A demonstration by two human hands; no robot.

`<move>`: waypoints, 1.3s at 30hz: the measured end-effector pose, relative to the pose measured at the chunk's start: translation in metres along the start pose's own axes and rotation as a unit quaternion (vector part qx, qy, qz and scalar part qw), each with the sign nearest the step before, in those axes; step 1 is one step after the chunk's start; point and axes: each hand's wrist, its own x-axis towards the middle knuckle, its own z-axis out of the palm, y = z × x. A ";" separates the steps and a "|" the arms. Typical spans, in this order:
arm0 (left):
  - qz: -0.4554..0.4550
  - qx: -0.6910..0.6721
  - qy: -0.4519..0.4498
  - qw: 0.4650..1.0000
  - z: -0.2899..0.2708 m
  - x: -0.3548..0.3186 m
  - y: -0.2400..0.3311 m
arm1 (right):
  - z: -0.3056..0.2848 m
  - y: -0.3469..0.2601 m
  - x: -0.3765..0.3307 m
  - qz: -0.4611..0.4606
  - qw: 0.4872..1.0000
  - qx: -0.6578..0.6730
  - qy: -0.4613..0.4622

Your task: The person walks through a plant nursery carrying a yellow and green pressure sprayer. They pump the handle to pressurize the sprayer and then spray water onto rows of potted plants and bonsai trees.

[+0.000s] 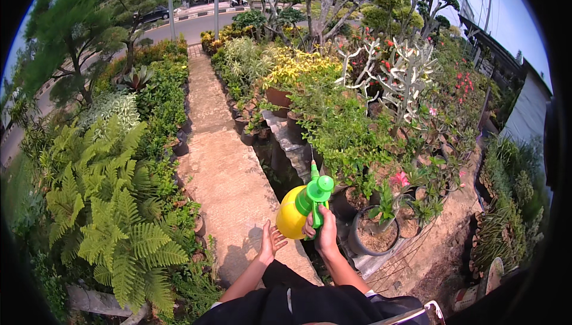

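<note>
**Sprayer raised over the potted plants**

Fingers of the right hand wrap the green handle and trigger of a yellow pump sprayer, holding it up in front of the body with its green nozzle tilted up and to the right, toward the leafy shrub on the raised bed. The left hand hangs just beside the bottle's yellow belly with fingers spread and palm turned toward it, holding nothing; whether it touches the bottle I cannot tell. Below the nozzle stands a black pot of bare soil with a small plant, and next to it a pink flower. A concrete path runs away to the left of the hands, with ferns on its far side.

By my judgement the watering is under way at this row of pots. The next move calls for a steady aim at the foliage and a firm squeeze of the trigger.
</note>
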 end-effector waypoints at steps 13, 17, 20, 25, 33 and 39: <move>-0.081 0.050 -0.012 0.995 0.011 0.133 0.123 | 0.029 -0.018 0.164 0.014 0.999 -0.016 0.037; -0.088 0.041 -0.027 0.995 0.012 0.161 0.143 | 0.039 -0.025 0.199 0.011 0.997 -0.007 0.076; -0.122 0.040 -0.047 0.991 0.010 0.175 0.147 | 0.041 -0.016 0.215 0.034 0.997 -0.041 0.057; -0.175 0.036 -0.036 0.983 0.003 0.187 0.160 | 0.048 -0.005 0.239 0.075 0.993 -0.071 0.057; -0.193 0.078 -0.082 0.975 -0.035 0.223 0.206 | 0.090 -0.001 0.270 0.040 0.988 -0.032 0.149; -0.219 0.128 -0.075 0.964 -0.035 0.232 0.243 | 0.121 0.004 0.288 0.038 0.987 -0.050 0.150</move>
